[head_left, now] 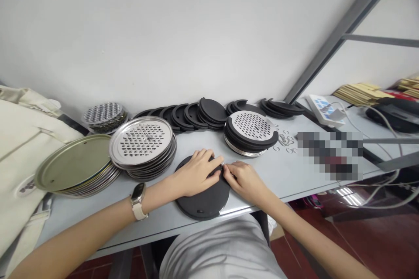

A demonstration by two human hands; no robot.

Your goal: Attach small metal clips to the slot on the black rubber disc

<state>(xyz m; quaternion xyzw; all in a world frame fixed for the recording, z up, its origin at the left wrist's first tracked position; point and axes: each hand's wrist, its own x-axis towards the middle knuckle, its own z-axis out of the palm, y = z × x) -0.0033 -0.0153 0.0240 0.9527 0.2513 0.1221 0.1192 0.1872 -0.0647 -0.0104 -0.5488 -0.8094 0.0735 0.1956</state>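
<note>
A black round disc (204, 202) lies flat on the table in front of me, near its front edge. My left hand (199, 172), with a watch on the wrist, rests over the disc's upper part and holds it down, fingers curved toward its right rim. At that rim my right hand (244, 181) is closed in a pinch on a small shiny metal piece (223, 164), mostly hidden by the fingertips. Beyond it stands a stack of black rimmed discs topped by a perforated metal grater plate (252, 124). Several small metal rings (286, 139) are scattered beside that stack.
To the left are stacks of grater plates (142, 141), olive-green round trays (75, 161) and more grater plates (104, 113). Black discs and curved rims (183, 115) line the wall. A power strip (325, 109) and grey metal frame (347, 30) stand right; a cream bag (22, 139) sits left.
</note>
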